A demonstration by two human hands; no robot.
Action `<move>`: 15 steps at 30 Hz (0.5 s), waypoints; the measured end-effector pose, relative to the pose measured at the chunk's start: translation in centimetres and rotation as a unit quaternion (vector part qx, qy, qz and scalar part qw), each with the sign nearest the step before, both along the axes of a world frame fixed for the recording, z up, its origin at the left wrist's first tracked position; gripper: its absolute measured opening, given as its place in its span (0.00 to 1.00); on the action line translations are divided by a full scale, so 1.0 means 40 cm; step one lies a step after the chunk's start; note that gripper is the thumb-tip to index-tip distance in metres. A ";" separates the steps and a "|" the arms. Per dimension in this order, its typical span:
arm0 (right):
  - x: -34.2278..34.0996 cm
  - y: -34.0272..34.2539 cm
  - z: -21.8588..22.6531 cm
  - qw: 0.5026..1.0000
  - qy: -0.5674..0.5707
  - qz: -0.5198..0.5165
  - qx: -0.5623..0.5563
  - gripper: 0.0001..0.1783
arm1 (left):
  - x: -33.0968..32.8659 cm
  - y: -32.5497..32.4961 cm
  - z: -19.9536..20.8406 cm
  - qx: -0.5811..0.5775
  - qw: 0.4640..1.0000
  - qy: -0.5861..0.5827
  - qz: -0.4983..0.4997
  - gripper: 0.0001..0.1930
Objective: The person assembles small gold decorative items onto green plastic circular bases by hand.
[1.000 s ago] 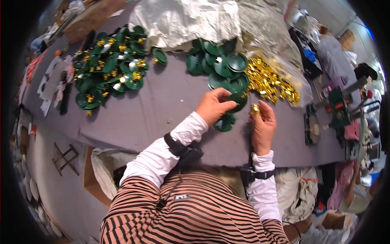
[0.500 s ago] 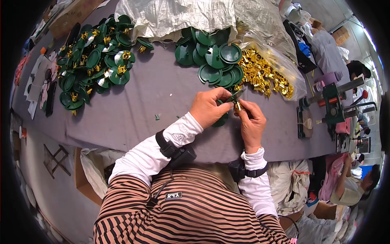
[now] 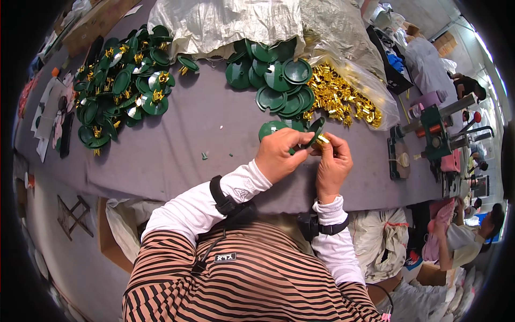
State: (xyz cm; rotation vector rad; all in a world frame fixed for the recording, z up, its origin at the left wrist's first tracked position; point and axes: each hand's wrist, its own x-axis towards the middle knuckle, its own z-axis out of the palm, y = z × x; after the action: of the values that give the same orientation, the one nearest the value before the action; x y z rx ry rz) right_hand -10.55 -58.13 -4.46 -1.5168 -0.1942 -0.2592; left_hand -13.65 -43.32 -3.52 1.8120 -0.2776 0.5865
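Note:
My left hand (image 3: 280,155) pinches a round green plastic disc (image 3: 317,127), tilted up almost on edge. My right hand (image 3: 333,163) grips a shiny gold metal clip (image 3: 322,139) between thumb and fingertips, right at the face of that disc. Whether the clip is seated in the disc cannot be made out behind the fingers. Just beyond my left hand another green disc (image 3: 271,128) lies on the grey cloth. Farther back are a stack of plain green discs (image 3: 272,100) and, to its right, a heap of loose gold clips (image 3: 343,97).
On the left spreads a pile of green discs with gold clips (image 3: 122,83); one such disc (image 3: 188,63) lies apart. Green scraps (image 3: 204,156) dot the cloth. A hand press (image 3: 435,133) stands at the right edge. A white sack (image 3: 225,24) covers the back. A person (image 3: 464,236) sits at far right.
The disc in my left hand has turned up, and its round shape now shows above my fingers. My right hand has stayed close by with the clip. The head view has shifted slightly.

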 end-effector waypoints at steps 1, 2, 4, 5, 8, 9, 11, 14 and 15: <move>-0.007 0.005 -0.006 0.999 0.006 0.002 0.037 0.06 | 0.000 -0.002 -0.008 -0.002 1.000 -0.015 0.000 0.12; -0.011 0.006 -0.007 0.999 0.005 -0.002 0.040 0.06 | 0.001 -0.005 -0.012 -0.003 1.000 -0.029 -0.001 0.13; -0.024 0.003 -0.002 0.974 0.093 0.069 0.195 0.06 | -0.009 -0.016 0.005 -0.023 0.999 -0.005 -0.022 0.11; -0.025 -0.003 -0.013 0.965 0.105 0.086 0.225 0.07 | -0.011 -0.025 0.001 -0.128 0.989 0.053 -0.060 0.10; -0.031 -0.015 0.004 0.960 0.118 0.089 0.237 0.07 | -0.014 -0.034 0.021 -0.264 0.948 0.142 -0.110 0.08; -0.033 -0.020 0.012 0.960 0.117 0.086 0.240 0.07 | -0.015 -0.035 0.030 -0.303 0.930 0.172 -0.118 0.08; -0.036 -0.028 0.026 0.955 0.113 0.097 0.257 0.07 | -0.016 -0.035 0.042 -0.298 0.929 0.186 -0.120 0.07; -0.036 -0.034 0.039 0.960 0.099 0.101 0.243 0.07 | -0.020 -0.043 0.055 -0.294 0.929 0.188 -0.126 0.07; -0.036 -0.037 0.042 0.959 0.098 0.099 0.247 0.07 | -0.021 -0.045 0.058 -0.295 0.929 0.177 -0.133 0.07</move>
State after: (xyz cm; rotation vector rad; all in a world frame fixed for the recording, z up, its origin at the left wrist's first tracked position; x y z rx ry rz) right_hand -12.01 -59.61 -2.77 -1.0086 -0.1109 0.0081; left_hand -14.51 -45.13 -1.19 1.2330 -0.0802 0.1158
